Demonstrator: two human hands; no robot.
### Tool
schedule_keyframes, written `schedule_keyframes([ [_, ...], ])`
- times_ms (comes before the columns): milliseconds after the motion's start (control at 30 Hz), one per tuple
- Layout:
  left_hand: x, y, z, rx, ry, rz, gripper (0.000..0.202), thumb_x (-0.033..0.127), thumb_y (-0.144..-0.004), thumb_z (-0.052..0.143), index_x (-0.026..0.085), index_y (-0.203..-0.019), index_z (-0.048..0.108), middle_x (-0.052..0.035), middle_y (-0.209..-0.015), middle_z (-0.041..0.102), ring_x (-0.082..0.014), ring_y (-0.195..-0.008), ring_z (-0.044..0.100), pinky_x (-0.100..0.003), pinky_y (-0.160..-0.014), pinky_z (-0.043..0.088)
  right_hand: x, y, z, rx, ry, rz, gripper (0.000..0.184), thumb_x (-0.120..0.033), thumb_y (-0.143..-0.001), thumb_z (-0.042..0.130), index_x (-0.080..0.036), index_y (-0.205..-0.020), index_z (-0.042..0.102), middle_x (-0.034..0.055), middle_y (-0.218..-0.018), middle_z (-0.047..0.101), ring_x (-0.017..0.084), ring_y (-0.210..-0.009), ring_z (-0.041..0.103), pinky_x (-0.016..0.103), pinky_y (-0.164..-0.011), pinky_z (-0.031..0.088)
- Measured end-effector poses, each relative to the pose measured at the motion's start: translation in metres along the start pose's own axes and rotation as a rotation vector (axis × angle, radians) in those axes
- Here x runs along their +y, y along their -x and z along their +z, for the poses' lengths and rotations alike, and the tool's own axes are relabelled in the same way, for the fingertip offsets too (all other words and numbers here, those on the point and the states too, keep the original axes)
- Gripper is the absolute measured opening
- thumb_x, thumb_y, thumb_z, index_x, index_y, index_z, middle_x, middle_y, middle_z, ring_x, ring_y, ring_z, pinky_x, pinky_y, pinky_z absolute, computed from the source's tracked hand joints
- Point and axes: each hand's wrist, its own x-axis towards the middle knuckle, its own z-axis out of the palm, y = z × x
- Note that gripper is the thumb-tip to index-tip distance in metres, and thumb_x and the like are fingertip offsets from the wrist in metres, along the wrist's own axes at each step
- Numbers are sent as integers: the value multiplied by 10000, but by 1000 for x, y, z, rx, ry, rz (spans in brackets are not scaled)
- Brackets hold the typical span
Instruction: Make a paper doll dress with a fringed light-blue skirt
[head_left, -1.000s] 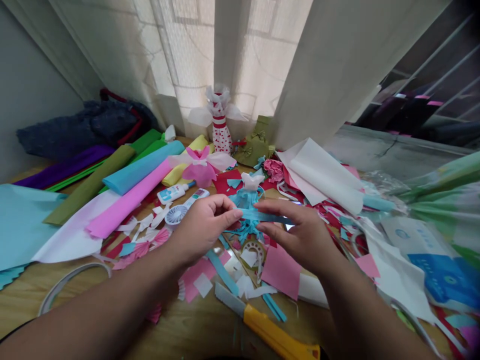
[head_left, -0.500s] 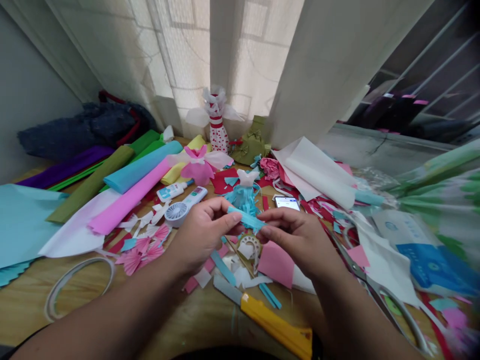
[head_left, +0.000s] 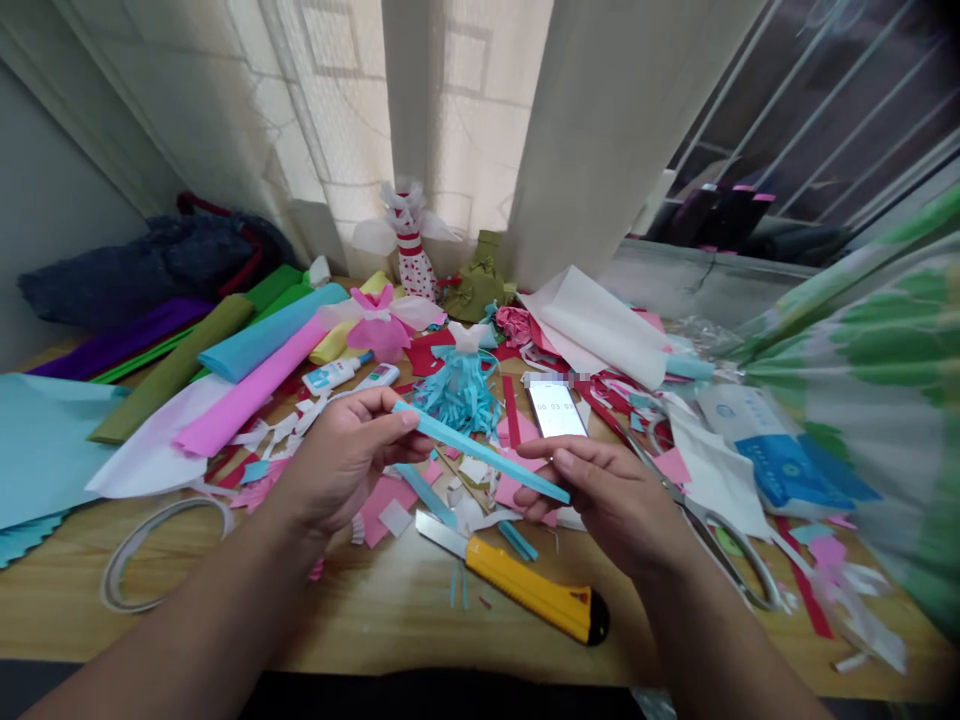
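Note:
A long, narrow strip of turquoise paper [head_left: 480, 452] spans the space between my hands. My left hand [head_left: 349, 455] pinches its upper end between thumb and fingers, and my right hand [head_left: 600, 490] holds its lower end. Just beyond the strip stands a small paper dress [head_left: 457, 392] with a white top and a fringed turquoise skirt, not touching it. A phone [head_left: 556, 410] lies lit beyond my right hand. Below my hands rests a yellow utility knife [head_left: 525, 585], with its blade toward the left.
Steel scissors [head_left: 712, 530] lie right of my right hand. Paper scraps, rolled crepe paper [head_left: 259, 365] and a pink paper dress [head_left: 382, 335] cover the wooden table [head_left: 360, 610]. A glue bottle [head_left: 330, 375] stands near the dress. Curtains [head_left: 450, 120] hang behind.
My view has tilted and shifted, showing more of the table's near side. The turquoise strip now stretches out longer between my hands, which have moved apart.

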Motion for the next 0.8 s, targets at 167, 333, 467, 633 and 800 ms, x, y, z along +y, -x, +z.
schedule_keyframes([
  [167, -2, 7, 2, 15, 7, 9, 201, 184, -685, 715, 143, -647, 522, 44, -576, 620, -105, -544, 644, -212, -582, 528, 5, 4, 8, 103, 225, -134, 267, -328, -784, 664, -195, -1015, 672, 34, -825, 724, 148, -733, 680, 260, -669, 534],
  [333, -7, 14, 10, -17, -95, 45, 229, 220, -691, 714, 153, -654, 498, 39, -604, 621, -112, -583, 646, -231, -617, 516, 4, 2, 19, 135, 665, -324, 263, -272, -771, 667, -214, -1027, 681, 51, -1005, 710, 182, -902, 650, 316, -810, 505],
  [467, -9, 20, 17, -102, -326, 65, 207, 241, -700, 699, 152, -654, 518, 15, -627, 632, -125, -613, 625, -230, -581, 479, -3, -7, 35, 75, 664, -331, 178, -256, -792, 622, -195, -946, 685, 43, -929, 718, 167, -844, 649, 288, -759, 503],
  [633, -6, 21, 21, -163, -483, 71, 180, 240, -708, 687, 151, -656, 539, 17, -598, 619, -102, -556, 555, -211, -522, 426, -3, -20, 48, 26, 545, -244, 104, -268, -757, 634, -166, -774, 641, 0, -714, 640, 124, -654, 573, 236, -600, 458],
  [800, -23, 23, 27, -177, -192, -15, 165, 241, -715, 695, 165, -721, 548, 44, -615, 594, -107, -595, 595, -222, -587, 464, 11, -20, 47, 98, 477, -264, 118, -261, -794, 589, -178, -715, 559, -27, -645, 542, 103, -594, 498, 218, -552, 412],
])
